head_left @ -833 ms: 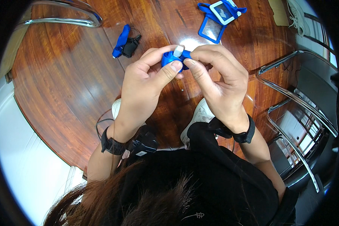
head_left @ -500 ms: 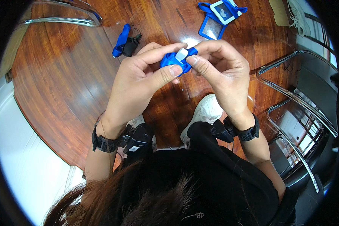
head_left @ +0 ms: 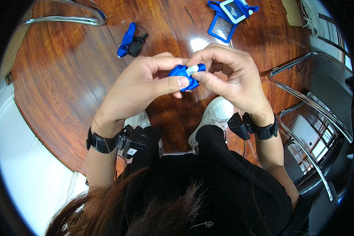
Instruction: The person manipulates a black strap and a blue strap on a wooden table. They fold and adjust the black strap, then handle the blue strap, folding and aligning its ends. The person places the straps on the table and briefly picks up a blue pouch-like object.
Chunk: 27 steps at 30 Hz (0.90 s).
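Note:
Both my hands meet in front of me over a small bunched blue strap with a white piece point(head_left: 187, 74). My left hand point(head_left: 145, 84) grips it from the left, thumb pressed on its lower edge. My right hand point(head_left: 228, 74) pinches it from the right with thumb and forefinger beside the white piece. Black bands with small black devices sit on both wrists. Below the hands, my two white shoes point(head_left: 210, 118) stand on the wooden floor point(head_left: 67, 78).
On the floor lie a blue strap with a black clip point(head_left: 131, 41) at upper left and a blue clear pouch with a white-framed card point(head_left: 230, 15) at the top. Chrome chair frames point(head_left: 303, 98) stand on the right, another chrome frame point(head_left: 63, 17) at top left.
My hands have drifted slightly down and left with the blue strap. The fingers have shifted their grip around the white piece.

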Each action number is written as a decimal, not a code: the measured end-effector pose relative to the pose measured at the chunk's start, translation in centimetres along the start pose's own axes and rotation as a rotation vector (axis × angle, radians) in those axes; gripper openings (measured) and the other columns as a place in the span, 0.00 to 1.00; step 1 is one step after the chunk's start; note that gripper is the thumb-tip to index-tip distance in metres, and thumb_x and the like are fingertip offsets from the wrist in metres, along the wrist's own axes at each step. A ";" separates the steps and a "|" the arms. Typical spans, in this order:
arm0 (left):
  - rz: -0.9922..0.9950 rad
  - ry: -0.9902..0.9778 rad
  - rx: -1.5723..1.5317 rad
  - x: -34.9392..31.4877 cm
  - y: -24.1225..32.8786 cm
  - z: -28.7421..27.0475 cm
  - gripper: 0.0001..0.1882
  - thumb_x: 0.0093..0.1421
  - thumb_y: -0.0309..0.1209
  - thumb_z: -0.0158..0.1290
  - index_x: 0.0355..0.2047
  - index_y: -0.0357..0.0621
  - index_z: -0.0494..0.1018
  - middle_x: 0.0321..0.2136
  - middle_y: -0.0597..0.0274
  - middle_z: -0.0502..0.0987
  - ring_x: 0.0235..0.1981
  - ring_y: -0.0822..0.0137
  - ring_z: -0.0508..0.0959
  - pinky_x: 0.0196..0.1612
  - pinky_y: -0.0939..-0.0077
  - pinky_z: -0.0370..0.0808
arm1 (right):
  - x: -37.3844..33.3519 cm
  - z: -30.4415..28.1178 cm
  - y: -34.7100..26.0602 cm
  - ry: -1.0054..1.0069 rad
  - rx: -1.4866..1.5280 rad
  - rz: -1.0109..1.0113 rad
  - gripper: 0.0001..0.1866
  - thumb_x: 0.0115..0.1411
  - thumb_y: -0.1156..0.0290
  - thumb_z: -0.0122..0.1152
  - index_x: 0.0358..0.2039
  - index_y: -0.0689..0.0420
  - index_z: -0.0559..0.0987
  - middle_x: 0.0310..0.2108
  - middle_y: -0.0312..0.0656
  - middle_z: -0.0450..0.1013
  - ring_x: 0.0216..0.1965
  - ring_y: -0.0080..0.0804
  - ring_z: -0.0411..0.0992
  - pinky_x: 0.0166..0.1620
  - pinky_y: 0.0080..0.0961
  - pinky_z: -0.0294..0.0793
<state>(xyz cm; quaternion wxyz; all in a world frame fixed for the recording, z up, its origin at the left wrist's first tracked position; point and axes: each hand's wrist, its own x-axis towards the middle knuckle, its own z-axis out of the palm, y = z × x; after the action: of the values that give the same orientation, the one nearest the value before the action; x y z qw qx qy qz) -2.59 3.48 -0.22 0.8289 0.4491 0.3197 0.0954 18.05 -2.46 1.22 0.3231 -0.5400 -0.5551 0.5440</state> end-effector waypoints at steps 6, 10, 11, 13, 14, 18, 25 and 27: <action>-0.132 0.018 0.033 0.1 -0.5 0.6 0.14 0.60 0.29 0.54 0.44 0.32 0.74 0.33 0.63 0.76 0.30 0.75 0.74 0.36 0.81 0.74 | 0.4 -0.3 -0.1 -0.099 -0.429 -0.194 0.11 0.50 0.77 0.65 0.36 0.58 0.79 0.28 0.39 0.73 0.28 0.29 0.74 0.30 0.23 0.74; -0.220 -0.003 0.012 -0.3 -0.5 0.8 0.14 0.60 0.28 0.54 0.44 0.33 0.73 0.33 0.63 0.77 0.31 0.75 0.75 0.35 0.81 0.74 | 0.3 0.2 0.2 -0.149 -0.502 -0.268 0.12 0.49 0.77 0.64 0.37 0.58 0.79 0.28 0.41 0.73 0.26 0.33 0.73 0.27 0.23 0.73; -0.208 0.006 -0.001 -0.4 -0.4 0.7 0.14 0.60 0.29 0.54 0.44 0.33 0.73 0.33 0.63 0.77 0.31 0.76 0.76 0.35 0.82 0.74 | 0.1 0.4 0.2 -0.126 -0.461 -0.241 0.12 0.48 0.75 0.62 0.35 0.58 0.77 0.26 0.44 0.70 0.27 0.45 0.72 0.29 0.34 0.72; -0.186 0.029 -0.026 -0.6 -0.1 0.5 0.16 0.60 0.29 0.54 0.46 0.34 0.72 0.34 0.62 0.77 0.31 0.76 0.76 0.35 0.83 0.74 | 0.0 0.6 0.2 -0.071 -0.449 -0.287 0.12 0.48 0.77 0.63 0.36 0.59 0.78 0.26 0.41 0.71 0.25 0.34 0.72 0.26 0.25 0.72; -0.177 0.020 -0.049 -0.6 0.0 0.4 0.16 0.60 0.30 0.55 0.46 0.34 0.72 0.34 0.62 0.77 0.32 0.76 0.76 0.35 0.83 0.74 | -0.1 0.7 0.2 -0.044 -0.443 -0.311 0.12 0.49 0.78 0.63 0.37 0.59 0.79 0.26 0.39 0.71 0.23 0.29 0.71 0.24 0.21 0.72; -0.146 -0.029 -0.110 -0.4 0.2 -0.2 0.17 0.59 0.32 0.56 0.46 0.35 0.72 0.35 0.62 0.77 0.32 0.77 0.76 0.35 0.85 0.74 | -0.4 1.2 0.3 0.072 -0.357 -0.311 0.11 0.49 0.78 0.64 0.35 0.59 0.79 0.25 0.37 0.71 0.23 0.24 0.70 0.23 0.17 0.70; -0.102 -0.049 -0.213 -0.1 0.1 -0.2 0.16 0.59 0.33 0.57 0.44 0.36 0.72 0.34 0.62 0.76 0.31 0.77 0.75 0.35 0.84 0.74 | -1.0 1.7 0.5 0.168 -0.217 -0.182 0.10 0.50 0.80 0.63 0.35 0.61 0.79 0.26 0.35 0.72 0.23 0.18 0.69 0.24 0.15 0.69; -0.078 -0.057 -0.250 0.1 0.0 -0.2 0.16 0.59 0.33 0.56 0.44 0.35 0.72 0.34 0.62 0.76 0.32 0.76 0.75 0.35 0.84 0.74 | -0.8 1.8 0.7 0.181 -0.161 -0.174 0.09 0.52 0.80 0.62 0.36 0.62 0.79 0.27 0.36 0.73 0.24 0.17 0.70 0.24 0.14 0.70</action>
<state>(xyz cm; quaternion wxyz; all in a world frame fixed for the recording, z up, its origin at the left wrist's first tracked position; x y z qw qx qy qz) -2.69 3.66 -0.38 0.8902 0.3320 0.2989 0.0897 16.66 -3.86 0.36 0.3735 -0.5609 -0.6102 0.4166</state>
